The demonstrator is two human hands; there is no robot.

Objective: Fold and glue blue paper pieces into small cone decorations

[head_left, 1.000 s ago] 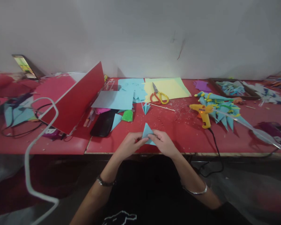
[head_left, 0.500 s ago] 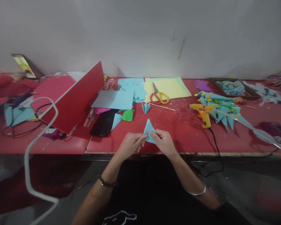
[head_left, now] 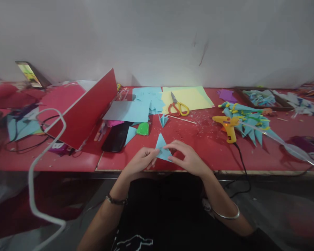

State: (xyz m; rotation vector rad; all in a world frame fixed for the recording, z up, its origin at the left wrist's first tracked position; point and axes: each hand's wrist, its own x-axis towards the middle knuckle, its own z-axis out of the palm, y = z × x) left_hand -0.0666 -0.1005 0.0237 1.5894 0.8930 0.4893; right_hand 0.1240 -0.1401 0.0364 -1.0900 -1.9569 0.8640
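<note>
A folded triangle of light blue paper points away from me near the table's front edge. My left hand pinches its lower left side between thumb and fingers. On the other side, my right hand has thumb and index finger spread apart, their tips at the paper's right part; the other fingers are curved. Just beyond lies a small pleated blue paper piece. To the left are a green piece, another blue paper triangle and a black phone.
Scissors rest on yellow paper at the back. A yellow glue gun with its cord stands right, beside blue paper cones. Left, a red board leans upright behind a white bent tube.
My right hand has loosened its pinch and moved slightly right, its thumb and index finger now apart. The paper triangle has shifted a little left with my left hand.
</note>
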